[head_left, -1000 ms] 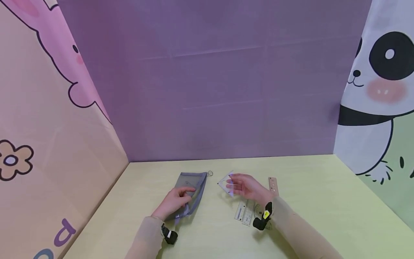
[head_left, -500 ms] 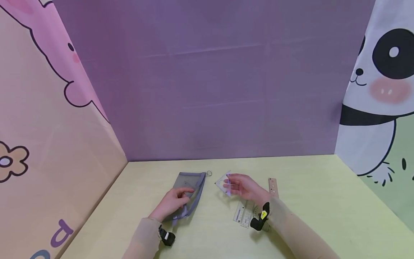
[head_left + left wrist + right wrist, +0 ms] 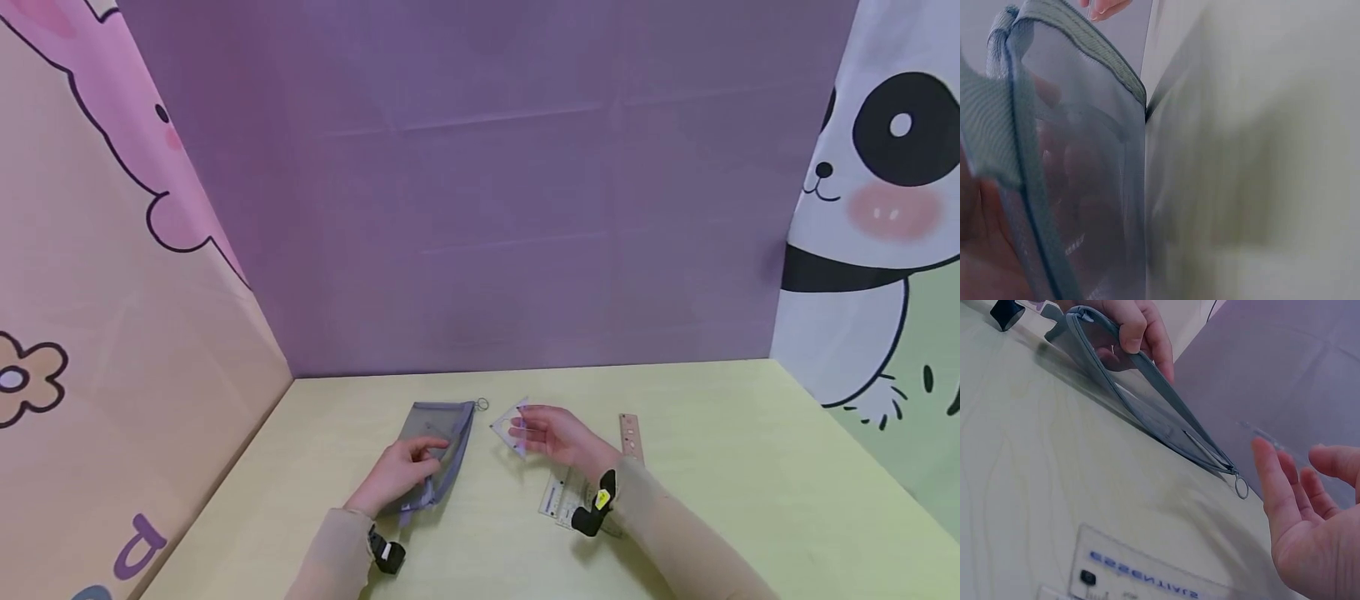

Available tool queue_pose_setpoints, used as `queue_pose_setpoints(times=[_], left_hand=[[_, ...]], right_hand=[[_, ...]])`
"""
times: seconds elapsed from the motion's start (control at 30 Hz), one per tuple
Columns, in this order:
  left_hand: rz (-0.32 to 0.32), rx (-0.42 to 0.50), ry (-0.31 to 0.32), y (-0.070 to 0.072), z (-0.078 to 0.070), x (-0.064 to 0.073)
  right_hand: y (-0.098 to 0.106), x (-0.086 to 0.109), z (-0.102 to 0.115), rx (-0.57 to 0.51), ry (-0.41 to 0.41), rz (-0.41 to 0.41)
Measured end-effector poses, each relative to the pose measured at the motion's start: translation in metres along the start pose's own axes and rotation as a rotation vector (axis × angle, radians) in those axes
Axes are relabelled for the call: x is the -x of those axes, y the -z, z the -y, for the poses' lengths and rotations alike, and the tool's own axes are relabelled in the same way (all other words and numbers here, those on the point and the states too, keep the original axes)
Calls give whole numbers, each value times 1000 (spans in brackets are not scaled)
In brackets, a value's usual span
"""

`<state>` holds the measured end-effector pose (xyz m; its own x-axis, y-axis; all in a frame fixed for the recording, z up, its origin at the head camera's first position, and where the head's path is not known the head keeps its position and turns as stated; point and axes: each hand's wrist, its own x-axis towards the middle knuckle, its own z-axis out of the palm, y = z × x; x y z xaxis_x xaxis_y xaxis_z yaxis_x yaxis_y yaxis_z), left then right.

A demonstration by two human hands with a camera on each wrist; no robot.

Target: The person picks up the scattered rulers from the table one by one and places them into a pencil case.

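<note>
My left hand (image 3: 401, 473) grips the side of a grey-blue mesh zip pouch (image 3: 426, 417), its thumb and fingers on the rim. In the right wrist view the zipped mouth of the pouch (image 3: 1105, 384) gapes, and a metal ring (image 3: 1242, 487) hangs at its far end. Its mesh wall (image 3: 1094, 162) fills much of the left wrist view. To the right of the pouch, my right hand (image 3: 561, 435) holds a clear set square (image 3: 507, 427) between thumb and fingers, one corner towards the pouch. The set square shows only faintly in the right wrist view.
Below my right wrist lie clear rulers (image 3: 552, 498), partly hidden by the arm; one ruler (image 3: 1141, 565) carries blue lettering. A pinkish ruler (image 3: 632, 435) lies beyond the right forearm. A purple backdrop (image 3: 465, 208) closes off the table's back edge.
My right hand has shifted slightly left with the set square, nearer the pouch. My left hand keeps its grip on the pouch. The head view has shifted a little.
</note>
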<state>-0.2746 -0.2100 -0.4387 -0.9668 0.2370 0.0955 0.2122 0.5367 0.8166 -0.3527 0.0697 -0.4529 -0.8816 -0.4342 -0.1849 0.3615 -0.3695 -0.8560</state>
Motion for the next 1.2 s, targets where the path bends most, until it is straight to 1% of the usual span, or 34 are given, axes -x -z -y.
queue_pose_setpoints(times=[0.23,0.33,0.43,0.57,0.67,0.8,0.83,1.03,1.07,1.2], left_hand=[[-14,-4,-4,1,2,1],[-10,-8,-6,2,3,1],[-9,-2,1,2,3,1],[-6,-1,-11,2,3,0],[3,-10,-19,1,3,1],[5,-8,-8,1,4,1],[3,-5,-7,2,-1,3],[-15,-25,-26,0,-6,0],[-15,-30,-30,-1,-1,-2],[-22,-31,-36,-1,0,-4]], right_hand=[[-5,-4,-4,-52,0,2],[-6,-6,-6,-46,2,11],[-6,-6,-8,-46,-2,5],[-5,-7,-10,-47,2,-13],[-5,-8,-11,-53,2,0],[-6,-5,-10,-64,6,32],[-6,-4,-10,-64,9,33],[-9,-3,-6,-62,4,12],[-9,-3,-5,-63,4,9],[-10,-4,-6,-52,6,12]])
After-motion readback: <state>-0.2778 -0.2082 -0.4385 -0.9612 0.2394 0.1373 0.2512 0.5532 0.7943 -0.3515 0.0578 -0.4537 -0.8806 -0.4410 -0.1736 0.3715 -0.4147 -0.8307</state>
